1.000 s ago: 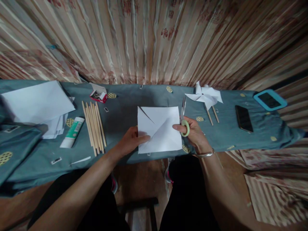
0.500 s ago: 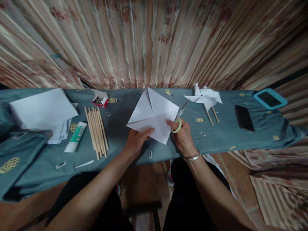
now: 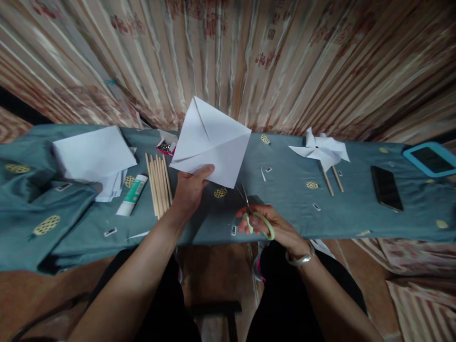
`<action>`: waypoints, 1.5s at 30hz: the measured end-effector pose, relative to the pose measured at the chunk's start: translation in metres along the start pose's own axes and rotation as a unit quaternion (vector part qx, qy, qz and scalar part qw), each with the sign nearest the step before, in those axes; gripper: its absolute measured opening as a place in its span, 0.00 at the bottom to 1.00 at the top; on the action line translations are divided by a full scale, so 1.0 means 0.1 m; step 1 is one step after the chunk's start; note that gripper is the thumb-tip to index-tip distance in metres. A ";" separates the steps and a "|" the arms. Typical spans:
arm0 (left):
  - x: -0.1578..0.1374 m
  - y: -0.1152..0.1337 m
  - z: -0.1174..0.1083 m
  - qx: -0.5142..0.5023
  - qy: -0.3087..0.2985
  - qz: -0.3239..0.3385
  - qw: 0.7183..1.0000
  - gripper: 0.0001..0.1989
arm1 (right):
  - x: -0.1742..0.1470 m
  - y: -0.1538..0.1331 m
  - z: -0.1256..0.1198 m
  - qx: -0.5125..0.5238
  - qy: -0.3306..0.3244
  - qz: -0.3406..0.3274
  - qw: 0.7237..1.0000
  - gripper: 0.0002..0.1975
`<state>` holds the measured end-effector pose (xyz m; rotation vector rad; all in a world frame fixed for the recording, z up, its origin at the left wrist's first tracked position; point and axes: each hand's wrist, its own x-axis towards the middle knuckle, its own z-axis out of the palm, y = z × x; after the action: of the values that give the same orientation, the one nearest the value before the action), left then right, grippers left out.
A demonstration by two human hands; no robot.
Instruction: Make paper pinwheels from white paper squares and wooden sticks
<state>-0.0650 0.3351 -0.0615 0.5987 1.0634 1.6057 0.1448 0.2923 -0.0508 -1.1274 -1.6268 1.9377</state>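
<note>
My left hand point(image 3: 192, 189) pinches the lower edge of a square sheet of white paper point(image 3: 217, 142), thumb on top. The sheet is tilted up above the table, with slits running in from its top and left corners and a crease across it. In my right hand point(image 3: 265, 222) is a pair of scissors point(image 3: 251, 213) with pale green handles, fingers through the loops. Its slightly parted blades point up toward the paper's lower corner, just apart from it.
A teal cloth covers the table point(image 3: 281, 209). On the left lie a paper stack point(image 3: 94, 154), a glue stick point(image 3: 131, 195), wooden sticks point(image 3: 158, 183) and a red box of small metal pieces point(image 3: 166, 145). Paper pinwheels point(image 3: 322, 149), a phone point(image 3: 386, 187) and a blue-framed device point(image 3: 431, 159) are on the right.
My left hand has raised the paper up and to the left. My right hand has let go of the paper's edge and moved down, turning the scissors toward the sheet with blades parted.
</note>
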 end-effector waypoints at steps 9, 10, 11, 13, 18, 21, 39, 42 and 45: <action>-0.06 -0.12 0.05 -0.006 -0.021 -0.033 0.999 0.14 | 0.05 0.02 0.00 -0.003 0.003 0.008 1.000 0.26; -0.06 -0.12 0.06 -0.005 -0.021 -0.033 0.999 0.14 | 0.05 0.02 0.00 -0.004 0.004 0.010 1.000 0.26; -0.07 -0.12 0.06 -0.003 -0.021 -0.034 0.999 0.15 | 0.05 0.01 0.00 -0.004 0.005 0.011 1.000 0.26; -0.08 -0.12 0.07 -0.001 -0.021 -0.036 0.999 0.14 | 0.05 0.00 0.00 -0.003 0.005 0.012 1.000 0.25; -0.11 -0.12 0.08 -0.003 -0.029 -0.039 0.999 0.14 | 0.05 0.00 0.00 -0.004 0.010 0.012 1.000 0.24; -0.12 -0.12 0.08 -0.002 -0.032 -0.040 0.999 0.14 | 0.05 0.01 0.01 0.006 0.012 0.013 1.000 0.25; -0.13 -0.16 0.07 0.006 -0.026 -0.043 0.999 0.16 | 0.06 0.05 0.01 -0.010 0.019 0.013 1.000 0.25; -0.12 -0.16 0.07 0.004 -0.030 -0.039 0.999 0.17 | 0.05 0.06 0.01 -0.015 0.022 0.004 1.000 0.25; -0.12 -0.16 0.07 -0.002 -0.030 -0.038 0.999 0.16 | 0.05 0.06 0.01 -0.016 0.024 0.002 1.000 0.24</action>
<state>-0.0477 0.3264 -0.0705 0.5935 1.0263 1.5147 0.1424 0.2936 -0.0582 -1.1813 -1.6374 1.8799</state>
